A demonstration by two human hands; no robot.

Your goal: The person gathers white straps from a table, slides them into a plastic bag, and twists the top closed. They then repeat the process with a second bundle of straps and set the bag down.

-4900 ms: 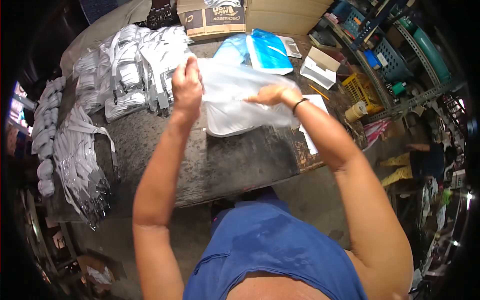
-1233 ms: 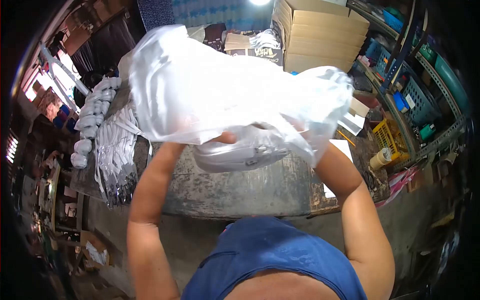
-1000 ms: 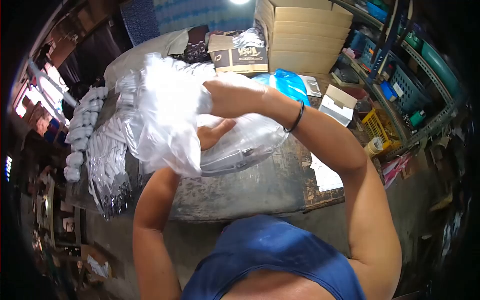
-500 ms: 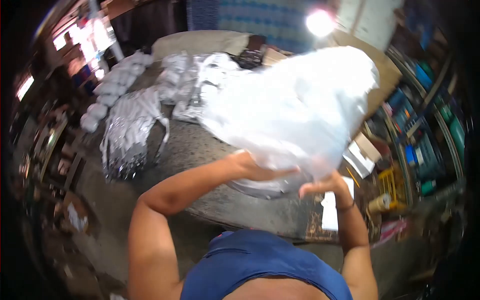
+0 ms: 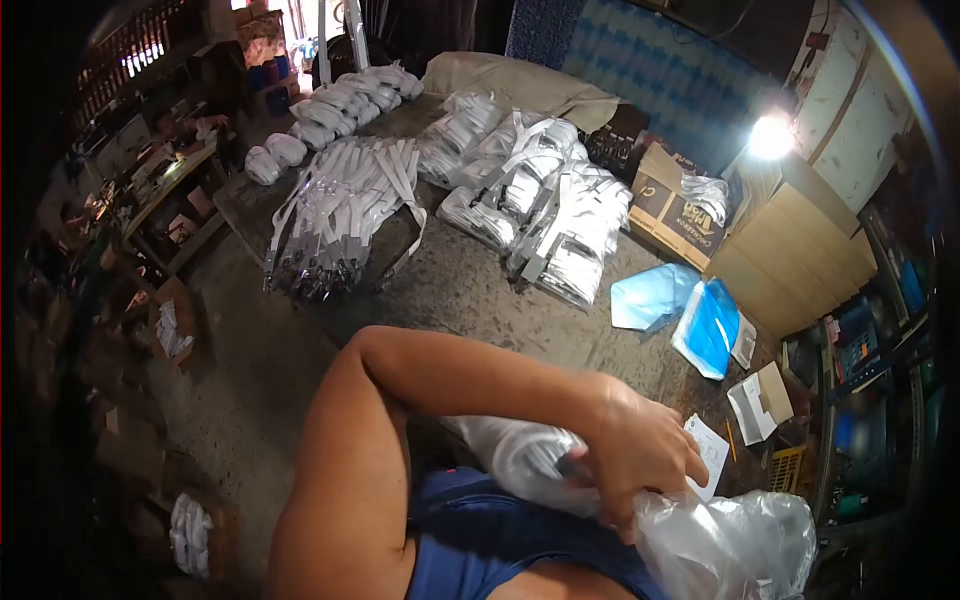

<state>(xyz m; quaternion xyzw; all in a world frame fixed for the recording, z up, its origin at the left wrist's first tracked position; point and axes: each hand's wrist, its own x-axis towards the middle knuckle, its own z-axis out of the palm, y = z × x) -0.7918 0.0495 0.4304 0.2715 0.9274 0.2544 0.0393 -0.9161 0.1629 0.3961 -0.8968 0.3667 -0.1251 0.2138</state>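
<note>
My left hand reaches across my body, its fingers curled around the gathered middle of a large clear plastic bag. One part of the bag bulges out to the right of the hand, and the other part lies to its left against my blue top. Something white and rounded shows through the left part. A small blurred reddish patch beside my left hand may be a fingertip of my right hand, which is otherwise hidden behind the bag and my left arm.
On the dark table lie loose white straps, bundled white packs and plastic-wrapped strap packs. To the right are a blue plastic packet, a cardboard box, papers, a pencil and a lit lamp.
The bag, earlier spread wide over the table, has come down close to my body and is gathered. My left hand has moved right and down, and my right hand has gone out of sight.
</note>
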